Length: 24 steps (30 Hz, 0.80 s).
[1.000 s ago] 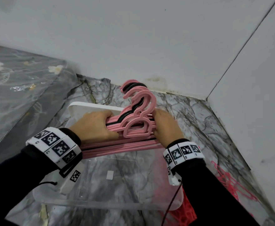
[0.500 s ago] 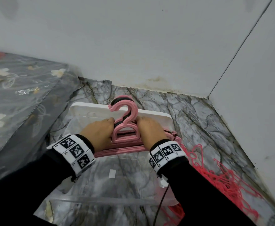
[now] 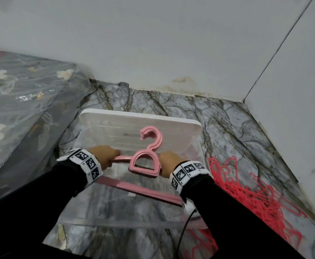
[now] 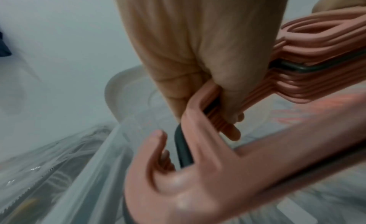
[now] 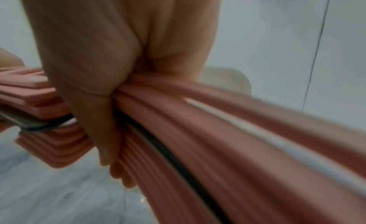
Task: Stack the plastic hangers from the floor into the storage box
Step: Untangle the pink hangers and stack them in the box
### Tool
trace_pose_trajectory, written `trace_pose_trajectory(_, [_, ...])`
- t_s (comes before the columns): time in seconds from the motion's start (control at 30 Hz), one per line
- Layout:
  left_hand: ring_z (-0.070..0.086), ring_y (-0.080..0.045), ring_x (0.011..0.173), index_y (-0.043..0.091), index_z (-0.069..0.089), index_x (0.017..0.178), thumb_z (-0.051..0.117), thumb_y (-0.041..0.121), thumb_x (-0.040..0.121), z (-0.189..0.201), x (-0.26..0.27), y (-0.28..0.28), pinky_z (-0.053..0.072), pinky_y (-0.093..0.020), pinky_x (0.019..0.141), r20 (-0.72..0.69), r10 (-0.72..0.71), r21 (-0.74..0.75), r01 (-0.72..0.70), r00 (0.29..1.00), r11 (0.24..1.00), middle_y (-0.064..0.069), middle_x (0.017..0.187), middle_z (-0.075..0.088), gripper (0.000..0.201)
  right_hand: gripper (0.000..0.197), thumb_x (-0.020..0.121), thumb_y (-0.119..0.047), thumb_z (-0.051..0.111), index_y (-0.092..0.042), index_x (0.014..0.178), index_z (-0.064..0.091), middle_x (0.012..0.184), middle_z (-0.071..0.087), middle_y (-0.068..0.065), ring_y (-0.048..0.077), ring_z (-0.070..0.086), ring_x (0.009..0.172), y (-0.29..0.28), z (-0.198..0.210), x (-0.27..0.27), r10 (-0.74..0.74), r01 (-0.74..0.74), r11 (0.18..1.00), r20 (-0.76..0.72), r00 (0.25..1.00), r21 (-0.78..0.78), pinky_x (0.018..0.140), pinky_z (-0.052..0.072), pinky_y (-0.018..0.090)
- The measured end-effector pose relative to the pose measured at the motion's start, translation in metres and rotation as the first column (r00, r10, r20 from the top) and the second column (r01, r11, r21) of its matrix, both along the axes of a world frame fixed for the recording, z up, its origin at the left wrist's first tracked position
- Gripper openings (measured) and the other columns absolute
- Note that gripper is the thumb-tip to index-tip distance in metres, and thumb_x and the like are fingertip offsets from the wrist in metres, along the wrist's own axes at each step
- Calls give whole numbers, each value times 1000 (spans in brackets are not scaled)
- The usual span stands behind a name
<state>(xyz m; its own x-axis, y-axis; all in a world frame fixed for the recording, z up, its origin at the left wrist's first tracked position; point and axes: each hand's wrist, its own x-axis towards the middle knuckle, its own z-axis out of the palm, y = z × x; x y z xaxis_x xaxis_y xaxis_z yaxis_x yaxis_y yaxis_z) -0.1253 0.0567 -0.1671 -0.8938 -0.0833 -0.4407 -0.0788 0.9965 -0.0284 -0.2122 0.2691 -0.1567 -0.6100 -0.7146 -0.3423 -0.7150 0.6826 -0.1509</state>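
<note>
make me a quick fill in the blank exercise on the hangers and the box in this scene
1. Both the left hand and the right hand grip a bundle of pink hangers over the clear storage box, whose ____ leans behind it.
2. Among the pink hangers in the bundle, the wrist views show one ____ hanger.
3. A tangle of red hangers lies on the marble floor to the ____ of the box.

Missing words: lid; black; right

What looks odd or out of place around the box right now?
One dark hanger sits sandwiched inside the otherwise pink bundle held over the clear storage box. To the box's right, red hangers lie tangled in a loose heap on the floor.
</note>
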Motion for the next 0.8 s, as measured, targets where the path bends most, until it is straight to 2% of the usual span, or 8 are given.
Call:
trace_pose_trajectory(0.1, [63,-24,104,13,61,114,57,4,84,-19,-12,-2,45,-26,83,148,-38,58,30,988,998,-7,109,69,32,28,92,-5,50,2,118,60,120,62,23,35,59,112,-2,-19,0,-55,47,996,110,992,75,89,44,36])
trace_pose_trajectory(0.17, [65,-22,99,15,65,111,61,6,83,-32,-22,-4,43,-20,76,154,-44,88,30,987,996,-6,106,71,30,27,91,-6,53,1,115,62,119,62,22,34,61,109,-1,-33,-5,-97,80,990,150,984,117,85,45,34])
trace_pose_trajectory(0.27, [67,-22,96,17,68,107,63,13,84,-57,-34,-7,40,-15,65,140,-27,114,11,990,993,-8,103,72,24,15,75,-15,67,-16,90,64,101,69,14,29,68,95,-1,-61,-12,-127,113,986,116,985,125,75,51,29])
trace_pose_trajectory(0.4, [66,-18,101,20,70,107,63,21,87,-100,-46,-12,43,-18,75,140,40,144,-61,989,988,-5,109,71,22,41,57,-24,69,-13,96,62,99,68,10,27,69,91,-5,-118,-23,-151,120,973,151,977,197,76,57,38])
trace_pose_trajectory(0.53, [59,-6,80,31,66,105,62,22,86,-139,-46,-19,37,-15,63,143,69,234,-102,987,967,0,103,70,22,21,68,-14,67,-13,88,62,93,70,9,25,70,89,-11,-148,-22,-134,107,983,185,974,148,69,49,28])
trace_pose_trajectory(0.63, [60,-12,107,32,60,123,62,30,88,-163,-47,-23,43,-17,82,164,42,118,-62,986,991,6,121,62,35,35,77,-13,61,-18,111,59,113,66,7,24,65,106,-15,-169,-21,-102,82,991,204,974,104,95,49,42])
trace_pose_trajectory(0.7, [55,-14,117,33,60,123,64,28,87,-177,-51,-24,39,-21,93,132,-3,68,-6,991,998,4,128,58,37,40,84,-15,55,-20,124,53,123,60,6,23,61,113,-16,-183,-20,-109,92,991,195,975,98,97,49,43])
trace_pose_trajectory(0.8, [51,-19,123,21,57,129,54,22,94,-191,-55,-22,37,-24,97,221,-25,-3,27,975,1000,-5,135,54,35,44,87,-18,52,-19,131,50,133,52,8,25,57,118,-17,-203,-21,-178,167,983,180,967,77,97,49,39])
